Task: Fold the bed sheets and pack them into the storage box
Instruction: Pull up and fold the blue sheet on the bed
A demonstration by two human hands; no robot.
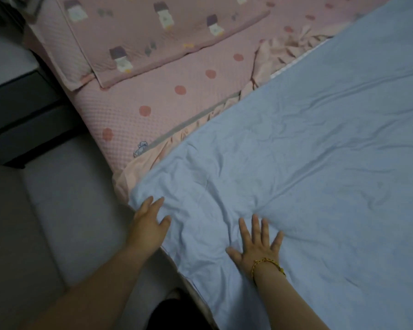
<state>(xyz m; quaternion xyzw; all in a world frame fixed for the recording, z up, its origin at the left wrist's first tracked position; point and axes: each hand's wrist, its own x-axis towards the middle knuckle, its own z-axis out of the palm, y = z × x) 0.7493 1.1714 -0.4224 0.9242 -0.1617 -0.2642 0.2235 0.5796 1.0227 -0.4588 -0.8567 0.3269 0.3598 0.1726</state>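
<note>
A light blue bed sheet [308,163] lies spread over the bed, wrinkled near its front corner. My left hand [149,225] rests at that corner by the bed's edge, fingers straight on the cloth. Palm down with spread fingers, my right hand [258,244] presses flat on the sheet a little to the right; a gold bracelet circles its wrist. No storage box is in view.
Under the blue sheet a pale pink sheet [272,55] shows along its far edge. A pink dotted mattress cover [134,110] and a pink patterned pillow [153,32] lie at the head of the bed. A dark bedside cabinet [22,110] stands at left, grey floor [57,210] below.
</note>
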